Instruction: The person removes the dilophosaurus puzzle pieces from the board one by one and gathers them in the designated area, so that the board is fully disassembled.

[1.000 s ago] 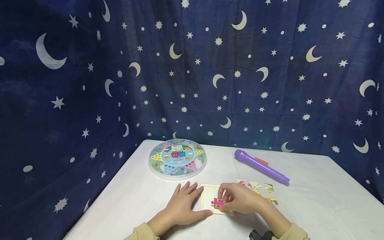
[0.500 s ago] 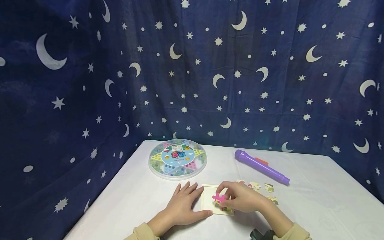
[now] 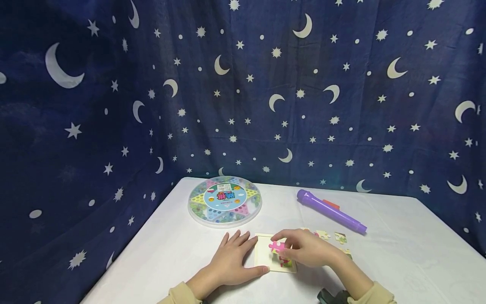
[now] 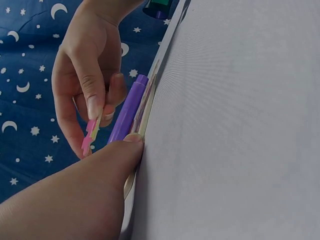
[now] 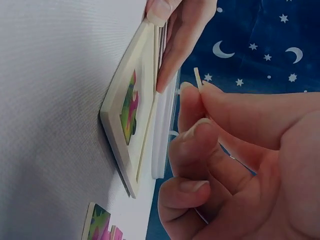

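My right hand [image 3: 309,249] pinches a pink jigsaw puzzle piece [image 3: 277,246] between thumb and fingers, lifted above a pale puzzle tray [image 3: 262,255]. Only the thin edge of that piece faces the right wrist view; its pink side shows in the left wrist view. Another piece [image 3: 286,262], green and pink, lies in the tray's near right corner. My left hand [image 3: 233,261] rests flat with fingers spread at the tray's left side, the thumb on its near edge. The right hand covers part of the tray's right side.
Several loose puzzle pieces lie right of the tray, one of them green [image 3: 340,238], partly behind the right hand. Farther back are a round Chinese checkers box [image 3: 225,202], a purple microphone-shaped tube [image 3: 331,211] and a red item [image 3: 331,204]. A starry curtain [image 3: 243,93] borders the table.
My right hand has raised the pink piece off the tray and moved it slightly away from me. The piece in the tray's corner has come into view. My left hand stays put.
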Demonstrator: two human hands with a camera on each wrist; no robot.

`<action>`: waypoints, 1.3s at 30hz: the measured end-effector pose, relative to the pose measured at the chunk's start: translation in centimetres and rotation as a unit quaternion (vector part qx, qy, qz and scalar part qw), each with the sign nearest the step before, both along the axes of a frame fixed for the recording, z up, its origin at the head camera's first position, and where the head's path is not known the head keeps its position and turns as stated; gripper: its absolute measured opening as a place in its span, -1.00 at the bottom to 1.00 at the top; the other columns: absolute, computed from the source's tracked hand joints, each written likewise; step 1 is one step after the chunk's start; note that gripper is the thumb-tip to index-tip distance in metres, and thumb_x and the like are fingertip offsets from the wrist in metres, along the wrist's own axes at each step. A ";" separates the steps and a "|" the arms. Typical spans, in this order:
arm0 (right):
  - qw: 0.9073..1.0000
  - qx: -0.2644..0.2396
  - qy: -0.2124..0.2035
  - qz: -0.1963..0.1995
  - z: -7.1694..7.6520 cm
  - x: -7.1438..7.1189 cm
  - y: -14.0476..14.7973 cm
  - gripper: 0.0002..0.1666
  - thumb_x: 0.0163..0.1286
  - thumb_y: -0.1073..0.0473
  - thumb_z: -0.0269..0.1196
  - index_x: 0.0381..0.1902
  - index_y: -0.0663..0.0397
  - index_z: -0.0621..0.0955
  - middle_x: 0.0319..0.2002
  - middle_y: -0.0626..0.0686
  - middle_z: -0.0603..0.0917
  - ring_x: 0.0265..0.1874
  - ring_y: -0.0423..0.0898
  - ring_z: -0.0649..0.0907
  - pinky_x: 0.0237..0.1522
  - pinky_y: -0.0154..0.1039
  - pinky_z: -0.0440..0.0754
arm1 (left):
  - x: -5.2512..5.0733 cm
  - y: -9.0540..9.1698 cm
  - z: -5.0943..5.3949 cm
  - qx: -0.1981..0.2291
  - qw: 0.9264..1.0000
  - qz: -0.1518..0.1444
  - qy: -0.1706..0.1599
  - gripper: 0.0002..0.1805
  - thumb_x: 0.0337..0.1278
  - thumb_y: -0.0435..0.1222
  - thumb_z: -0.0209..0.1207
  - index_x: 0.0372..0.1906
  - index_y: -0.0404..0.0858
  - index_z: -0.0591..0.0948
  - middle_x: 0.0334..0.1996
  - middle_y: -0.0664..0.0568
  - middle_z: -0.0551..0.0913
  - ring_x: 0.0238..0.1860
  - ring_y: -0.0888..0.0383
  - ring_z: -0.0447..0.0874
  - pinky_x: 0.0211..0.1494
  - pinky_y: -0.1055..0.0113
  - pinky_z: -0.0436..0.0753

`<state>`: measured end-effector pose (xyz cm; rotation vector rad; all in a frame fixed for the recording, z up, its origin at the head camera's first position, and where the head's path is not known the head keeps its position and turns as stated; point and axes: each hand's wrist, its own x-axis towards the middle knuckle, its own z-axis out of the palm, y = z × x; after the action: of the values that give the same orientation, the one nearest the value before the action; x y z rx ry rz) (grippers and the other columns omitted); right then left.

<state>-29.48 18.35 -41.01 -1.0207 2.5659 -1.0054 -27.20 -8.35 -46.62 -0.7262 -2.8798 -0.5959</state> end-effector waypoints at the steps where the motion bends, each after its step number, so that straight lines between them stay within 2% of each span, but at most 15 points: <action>1: 1.000 0.001 0.003 0.001 0.0 0.0 0.0 -0.57 0.44 0.10 0.34 0.22 0.04 0.64 -0.33 -0.17 0.68 -0.46 -0.23 0.58 -0.42 -0.25 0.56 | 0.0 0.0 0.0 0.001 1.000 0.000 0.001 0.01 0.07 0.53 0.06 0.47 -0.04 0.48 0.43 -0.11 0.45 0.50 -0.22 0.25 0.49 -0.34 0.05; 7: 1.000 0.010 0.005 -0.009 0.4 0.0 0.0 -0.55 0.49 0.06 0.29 0.27 0.05 0.65 -0.19 -0.16 0.66 -0.31 -0.16 0.55 -0.29 -0.22 0.54 | 0.1 0.0 0.1 0.004 1.000 -0.001 0.003 0.00 0.08 0.52 0.06 0.47 -0.06 0.48 0.43 -0.11 0.45 0.50 -0.22 0.25 0.48 -0.33 0.06; 12: 1.000 0.001 -0.027 -0.012 0.6 0.0 0.0 -0.51 0.52 0.08 0.25 0.36 -0.02 0.59 -0.14 -0.06 0.67 -0.34 -0.09 0.61 -0.37 -0.20 0.58 | 0.1 0.0 0.0 0.002 1.000 0.001 0.005 0.01 0.07 0.53 0.06 0.47 -0.05 0.48 0.43 -0.11 0.45 0.50 -0.22 0.26 0.48 -0.33 0.06; 16: 0.999 -0.008 -0.043 -0.014 0.8 0.0 0.0 -0.53 0.52 0.12 0.25 0.34 -0.04 0.59 -0.12 -0.01 0.69 -0.36 -0.03 0.63 -0.42 -0.19 0.59 | 0.0 0.0 -0.1 0.001 1.000 0.003 0.006 0.02 0.06 0.54 0.05 0.46 -0.05 0.49 0.43 -0.11 0.45 0.50 -0.22 0.25 0.48 -0.33 0.06; 21: 0.998 -0.010 -0.050 -0.020 0.8 0.0 0.1 -0.55 0.51 0.12 0.25 0.31 0.07 0.61 -0.20 -0.02 0.69 -0.44 -0.03 0.62 -0.51 -0.20 0.57 | 0.0 -0.1 -0.1 0.001 1.000 0.003 0.005 0.02 0.06 0.54 0.06 0.46 -0.05 0.49 0.43 -0.11 0.46 0.50 -0.22 0.25 0.48 -0.34 0.06; 26: 0.999 -0.005 -0.046 -0.030 0.8 -0.1 0.2 -0.53 0.51 0.06 0.28 0.28 0.14 0.63 -0.21 -0.05 0.69 -0.43 -0.05 0.63 -0.36 -0.19 0.55 | 0.1 -0.1 0.0 0.005 1.000 0.004 -0.001 0.01 0.06 0.52 0.07 0.46 -0.05 0.49 0.43 -0.12 0.46 0.50 -0.23 0.25 0.48 -0.34 0.05; 28: 0.998 -0.007 -0.043 -0.035 0.9 -0.1 0.3 -0.51 0.50 0.04 0.29 0.28 0.14 0.63 -0.21 -0.06 0.70 -0.45 -0.05 0.64 -0.34 -0.19 0.54 | 0.2 -0.1 0.0 0.007 1.000 0.003 -0.003 0.01 0.07 0.52 0.08 0.46 -0.06 0.49 0.43 -0.12 0.45 0.50 -0.23 0.25 0.48 -0.34 0.05; 34: 0.997 -0.025 -0.034 -0.058 1.1 -0.6 0.7 -0.53 0.44 0.00 0.36 0.21 0.09 0.69 -0.34 0.01 0.72 -0.54 -0.06 0.63 -0.46 -0.23 0.54 | 0.1 0.0 0.0 0.005 1.000 0.005 -0.003 0.01 0.07 0.53 0.06 0.47 -0.05 0.48 0.44 -0.11 0.44 0.51 -0.22 0.24 0.49 -0.32 0.04; 39: 0.997 -0.045 -0.035 -0.060 1.0 -0.9 1.2 -0.55 0.44 0.01 0.36 0.20 0.06 0.69 -0.39 0.06 0.72 -0.50 0.04 0.66 -0.49 -0.26 0.51 | 0.0 0.0 0.0 0.001 1.000 0.004 -0.006 0.02 0.07 0.54 0.05 0.48 -0.03 0.47 0.45 -0.09 0.43 0.52 -0.20 0.22 0.51 -0.31 0.02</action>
<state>-30.35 19.54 -39.97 -0.8454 2.5705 -1.1760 -27.19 -8.32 -46.66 -0.7117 -2.8904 -0.6043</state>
